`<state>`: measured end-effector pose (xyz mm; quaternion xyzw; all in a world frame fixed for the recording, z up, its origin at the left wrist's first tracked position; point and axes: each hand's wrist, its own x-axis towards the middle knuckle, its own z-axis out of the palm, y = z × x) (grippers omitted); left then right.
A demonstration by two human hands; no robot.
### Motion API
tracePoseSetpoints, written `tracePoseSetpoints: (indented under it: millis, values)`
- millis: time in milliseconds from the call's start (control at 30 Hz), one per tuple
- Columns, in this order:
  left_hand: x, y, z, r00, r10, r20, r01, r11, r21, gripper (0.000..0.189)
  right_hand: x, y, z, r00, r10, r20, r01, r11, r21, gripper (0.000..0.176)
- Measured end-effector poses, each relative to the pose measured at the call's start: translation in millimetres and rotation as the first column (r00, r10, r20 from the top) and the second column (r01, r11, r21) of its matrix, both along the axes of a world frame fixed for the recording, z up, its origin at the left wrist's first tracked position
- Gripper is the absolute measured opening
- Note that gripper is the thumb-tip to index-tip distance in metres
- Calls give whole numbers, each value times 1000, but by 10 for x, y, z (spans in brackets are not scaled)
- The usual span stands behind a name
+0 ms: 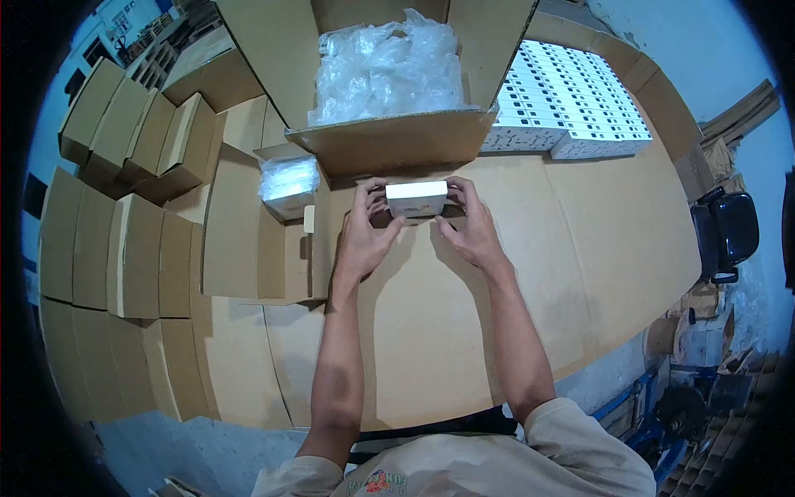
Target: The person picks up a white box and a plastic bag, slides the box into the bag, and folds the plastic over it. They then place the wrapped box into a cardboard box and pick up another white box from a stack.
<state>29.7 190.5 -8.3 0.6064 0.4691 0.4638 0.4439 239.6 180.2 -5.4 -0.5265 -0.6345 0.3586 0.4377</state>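
Note:
A small white box (416,200) is held between my two hands, above the cardboard-covered table (530,248). The fingers of my left hand (368,232) are curved round its left end, and my right hand (472,228) grips its right end. Just beyond my hands stands a large open carton (389,145) filled with clear plastic bags (389,70). To the left of my left hand is a smaller open carton (236,232) with plastic-wrapped items (290,182) in its far part.
Rows of white boxes (571,95) are stacked at the back right. Many brown cartons (99,240) stand on the left side. A black chair (733,228) is beyond the table's right edge, with blue metal equipment (662,439) at the lower right.

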Motion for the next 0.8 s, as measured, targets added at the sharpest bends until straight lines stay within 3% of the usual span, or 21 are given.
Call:
tracePoseSetpoints:
  millis: [67,100,233,300,367,467,533,600,667,767,800]
  values:
    - [23,-30,97,999,33,-4,-32,996,88,71,47,22,-73,999,35,9,-36,990,136,66]
    - [35,-44,132,999,50,-6,-48,990,135,77,60,27,-61,999,45,4,-45,994,102,68]
    - [16,-133,259,985,171,17,-170,951,257,67,101,41,-96,999,35,-31,-34,999,34,70]
    - [73,-183,419,948,318,-25,-287,883,371,40,121,52,-158,998,11,-62,-9,1000,29,69]
    - [133,-82,613,944,328,15,-287,802,524,22,127,68,-173,995,-11,-100,14,1000,28,68]
    - [277,323,1259,939,322,-123,-176,754,633,10,118,53,-105,997,-32,-76,34,999,29,64]
    - [342,905,1430,941,259,-219,-101,831,548,17,110,54,-162,992,-35,-120,37,999,20,60]
    - [360,1647,1408,863,111,-492,5,973,229,27,110,44,-161,991,-41,-128,43,999,10,59]
    - [370,2428,982,599,-18,-801,85,995,42,35,122,63,-149,990,-38,-139,38,999,-3,58]
    - [276,2523,862,386,-152,-910,276,960,-43,41,127,63,-158,989,-34,-147,30,999,-30,58]
    - [301,2636,760,378,-128,-917,256,966,-29,38,127,57,-135,990,-40,-138,36,999,-27,56]
